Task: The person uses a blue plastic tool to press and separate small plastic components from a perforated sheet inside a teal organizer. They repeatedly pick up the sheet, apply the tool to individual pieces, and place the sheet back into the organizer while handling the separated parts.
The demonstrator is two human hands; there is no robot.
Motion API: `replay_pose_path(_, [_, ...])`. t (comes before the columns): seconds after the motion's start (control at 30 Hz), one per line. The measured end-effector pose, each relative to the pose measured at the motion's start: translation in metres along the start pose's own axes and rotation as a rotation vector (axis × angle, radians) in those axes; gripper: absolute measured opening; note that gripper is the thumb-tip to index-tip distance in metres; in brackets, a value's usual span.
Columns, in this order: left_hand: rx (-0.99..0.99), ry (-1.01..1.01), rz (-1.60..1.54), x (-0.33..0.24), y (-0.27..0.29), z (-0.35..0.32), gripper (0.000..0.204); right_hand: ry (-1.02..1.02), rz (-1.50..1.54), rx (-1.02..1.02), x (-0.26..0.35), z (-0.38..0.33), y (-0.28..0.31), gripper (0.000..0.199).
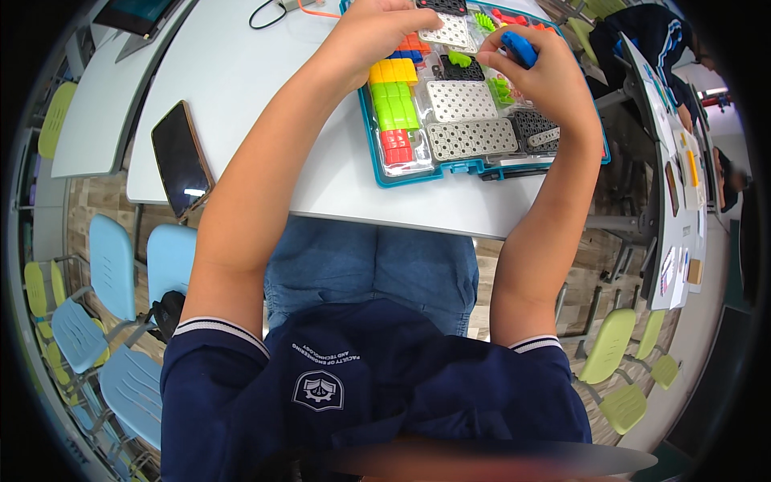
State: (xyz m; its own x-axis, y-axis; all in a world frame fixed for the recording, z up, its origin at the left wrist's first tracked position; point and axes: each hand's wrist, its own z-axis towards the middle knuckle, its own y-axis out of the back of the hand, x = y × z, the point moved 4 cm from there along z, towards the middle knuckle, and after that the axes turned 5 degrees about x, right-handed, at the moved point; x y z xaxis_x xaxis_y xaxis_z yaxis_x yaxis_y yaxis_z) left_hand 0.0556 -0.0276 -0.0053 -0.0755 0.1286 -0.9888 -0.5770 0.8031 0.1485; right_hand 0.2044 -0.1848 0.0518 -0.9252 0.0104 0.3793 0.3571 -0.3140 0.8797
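An open teal-edged case (393,181) of plastic building parts lies on the white table. At its far part my left hand (385,32) is closed, its thumb over the edge of a white perforated plate (451,34); its other fingers are partly hidden. My right hand (550,72) curls around a blue rounded piece (520,50), thumb and forefinger close together. Under and beside the hands are a bright green piece (459,59), a black perforated plate (464,71), and larger white (462,101) and grey (474,139) plates. Yellow blocks (393,72), green blocks (395,106) and red blocks (396,147) line the left side.
A dark phone (181,157) lies near the left table edge (385,218). A cable (263,16) and a dark screen (136,14) are at the far left. Blue chairs (112,265) stand left, green chairs (608,345) right. Another person (642,40) is at the far right.
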Motion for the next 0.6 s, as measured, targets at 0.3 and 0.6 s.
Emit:
replay_pose_path(0.3, [0.043, 0.055, -0.05, -0.002, -0.014, -0.007, 0.025, -0.103, 0.237, -0.436, -0.003, -0.006, 0.029, 0.015])
replay_pose_path(0.6, [0.154, 0.076, 0.032, 0.0, -0.024, -0.011, 0.03, -0.024, 0.956, -0.752, -0.007, -0.008, 0.034, 0.028])
